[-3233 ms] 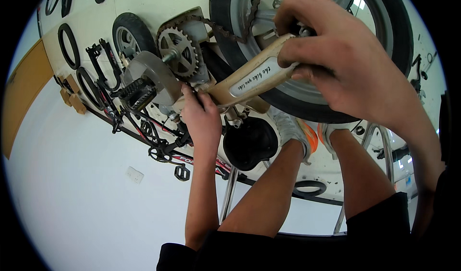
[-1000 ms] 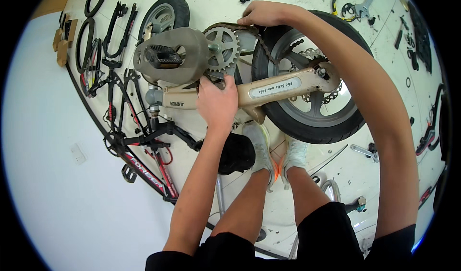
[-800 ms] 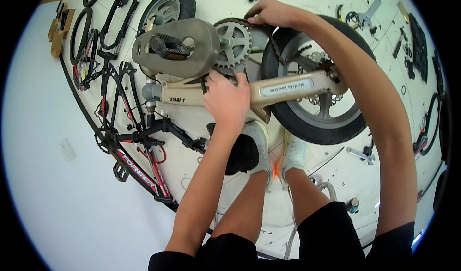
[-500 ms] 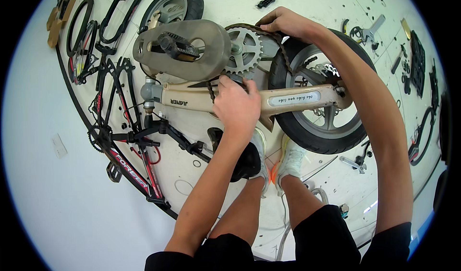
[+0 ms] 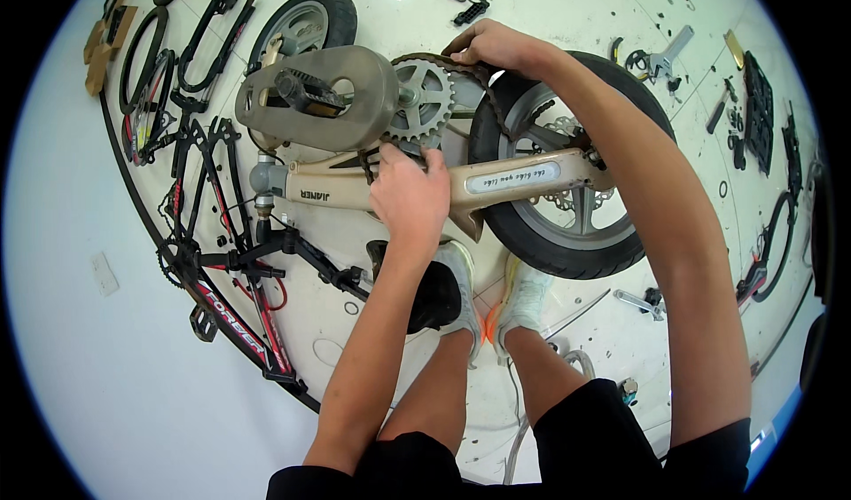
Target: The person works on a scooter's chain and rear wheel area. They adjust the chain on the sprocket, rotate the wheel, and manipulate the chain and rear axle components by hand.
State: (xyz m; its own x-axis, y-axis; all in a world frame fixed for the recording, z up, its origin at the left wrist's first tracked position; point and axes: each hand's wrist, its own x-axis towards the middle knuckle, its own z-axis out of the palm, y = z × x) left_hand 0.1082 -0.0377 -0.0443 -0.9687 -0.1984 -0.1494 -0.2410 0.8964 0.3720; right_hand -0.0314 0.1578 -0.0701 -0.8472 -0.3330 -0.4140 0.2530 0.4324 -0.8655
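Note:
A beige bike frame [image 5: 346,187] lies across the floor in front of me with its black-tyred rear wheel [image 5: 567,261] at the right. At the top edge of the silver chainring [image 5: 432,101], my right hand [image 5: 505,48] is closed in a pinch on the dark chain [image 5: 498,105], which hangs down toward the wheel hub. My left hand [image 5: 409,197] reaches over the frame tube to just under the chainring. Its fingers are curled there, and what they grip is partly hidden. A grey chain cover [image 5: 372,123] with a black pedal [image 5: 306,92] sits left of the chainring.
Behind is a small front wheel [image 5: 310,26]. A black and red bike frame [image 5: 235,318] lies at the left beside a white wall. An adjustable wrench [image 5: 669,55], a hammer [image 5: 720,110] and loose parts lie at the right. The black saddle [image 5: 430,300] is by my left shoe.
The whole view has shifted slightly, so the bike appears farther left. Both hands keep about the same places on it, the right one still pinching the chain above the chainring.

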